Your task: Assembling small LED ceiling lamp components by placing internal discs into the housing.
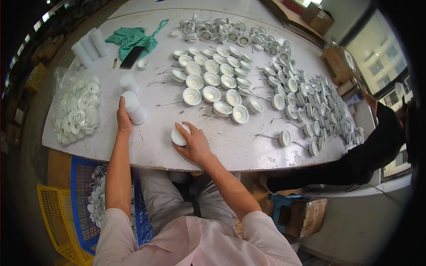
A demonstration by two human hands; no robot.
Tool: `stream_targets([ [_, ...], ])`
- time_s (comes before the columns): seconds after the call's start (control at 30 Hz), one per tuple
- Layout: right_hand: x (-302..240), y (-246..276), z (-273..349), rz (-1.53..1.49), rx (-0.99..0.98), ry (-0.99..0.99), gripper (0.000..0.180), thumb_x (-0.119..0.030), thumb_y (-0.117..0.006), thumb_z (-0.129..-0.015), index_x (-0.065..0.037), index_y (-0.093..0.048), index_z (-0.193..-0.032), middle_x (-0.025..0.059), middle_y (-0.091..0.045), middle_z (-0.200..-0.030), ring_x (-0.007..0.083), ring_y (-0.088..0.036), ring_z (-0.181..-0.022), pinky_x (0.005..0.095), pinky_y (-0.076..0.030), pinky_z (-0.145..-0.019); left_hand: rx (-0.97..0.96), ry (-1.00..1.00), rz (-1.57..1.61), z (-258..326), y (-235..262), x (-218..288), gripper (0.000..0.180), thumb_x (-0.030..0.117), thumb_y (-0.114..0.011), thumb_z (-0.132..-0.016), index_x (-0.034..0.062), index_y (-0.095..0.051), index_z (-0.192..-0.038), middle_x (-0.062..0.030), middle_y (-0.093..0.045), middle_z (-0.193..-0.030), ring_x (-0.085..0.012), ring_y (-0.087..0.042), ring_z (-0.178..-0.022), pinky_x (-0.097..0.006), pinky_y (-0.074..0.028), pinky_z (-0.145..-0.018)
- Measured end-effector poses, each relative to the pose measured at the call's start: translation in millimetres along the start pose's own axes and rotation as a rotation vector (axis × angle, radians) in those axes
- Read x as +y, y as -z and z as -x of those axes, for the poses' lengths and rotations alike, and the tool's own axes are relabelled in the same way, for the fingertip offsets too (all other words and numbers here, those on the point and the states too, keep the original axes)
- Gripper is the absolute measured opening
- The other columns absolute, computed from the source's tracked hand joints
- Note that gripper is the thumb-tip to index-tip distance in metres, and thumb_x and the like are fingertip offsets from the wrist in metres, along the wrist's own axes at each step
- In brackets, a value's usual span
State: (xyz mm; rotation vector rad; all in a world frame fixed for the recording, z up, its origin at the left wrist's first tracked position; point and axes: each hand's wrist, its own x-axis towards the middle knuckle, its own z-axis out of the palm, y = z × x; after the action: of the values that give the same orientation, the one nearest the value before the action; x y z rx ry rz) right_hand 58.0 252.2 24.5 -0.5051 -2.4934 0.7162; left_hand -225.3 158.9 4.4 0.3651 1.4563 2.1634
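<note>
My left hand [124, 116] is closed around the side of a white cylinder-shaped stack [134, 109] of what look like round lamp covers, at the left of the table. Just behind it stands a shorter white stack [128, 82]. Near the front edge, the fingers of my right hand [195, 144] grip a white round lamp piece [178, 134] with a smooth pale face; its underside is hidden. Beyond that hand, several small white downlights [212, 93] lie in rows, open faces up, thin wires trailing. One loose white ring-shaped piece [143, 64] lies near the phone.
A clear bag of white rings [77, 108], tall white stacks [90, 46], a green cloth [131, 42] and a phone [132, 57] occupy the left. More downlights [306, 104] crowd the right and back. Below are crates [82, 199]; a dark-sleeved person [377, 144] is at right.
</note>
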Motion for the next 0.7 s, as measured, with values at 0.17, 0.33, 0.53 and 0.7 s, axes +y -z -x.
stream_targets([
  [0.17,-5,4,4,0.033,-0.072,-0.036,0.081,-0.024,-0.076,-0.07,-0.015,-0.037,-0.141,0.0244,-0.04,-0.136,0.0387,-0.052,-0.112,0.0446,-0.044,-0.093,0.004,-0.009,-0.007,9,-6,-2,0.072,0.062,-0.05,-0.088,0.002,-0.049,-0.129,-0.0087,-0.054,-0.125,-0.0212,-0.05,-0.115,-0.035,-0.038,-0.1],
  [0.33,-8,8,6,0.022,-0.146,-0.051,0.095,-0.027,-0.078,-0.068,-0.015,-0.026,-0.146,0.0281,-0.03,-0.143,0.0428,-0.043,-0.122,0.0452,-0.04,-0.1,-0.044,-0.055,-0.019,14,1,-1,0.084,0.07,-0.049,-0.083,0.005,-0.04,-0.136,-0.0097,-0.044,-0.136,-0.0247,-0.04,-0.126,-0.039,-0.029,-0.107],
  [0.53,-13,40,26,-0.052,-0.043,-0.071,0.098,-0.027,-0.083,-0.064,-0.012,-0.029,-0.144,0.028,-0.029,-0.144,0.0444,-0.04,-0.124,0.0461,-0.037,-0.103,0.004,-0.087,-0.059,41,21,-9,0.078,0.061,-0.04,-0.093,0.0019,-0.031,-0.142,-0.0146,-0.035,-0.146,-0.0277,-0.035,-0.133,-0.04,-0.024,-0.11],
  [0.7,83,118,96,0.277,0.562,-0.075,0.076,-0.008,-0.077,-0.07,0.0,-0.042,-0.136,0.0194,-0.049,-0.132,0.0363,-0.046,-0.122,0.0446,-0.036,-0.103,0.143,-0.215,-0.078,111,41,-12,0.055,0.04,-0.042,-0.097,-0.0036,-0.043,-0.129,-0.019,-0.045,-0.138,-0.03,-0.047,-0.124,-0.04,-0.035,-0.102],
])
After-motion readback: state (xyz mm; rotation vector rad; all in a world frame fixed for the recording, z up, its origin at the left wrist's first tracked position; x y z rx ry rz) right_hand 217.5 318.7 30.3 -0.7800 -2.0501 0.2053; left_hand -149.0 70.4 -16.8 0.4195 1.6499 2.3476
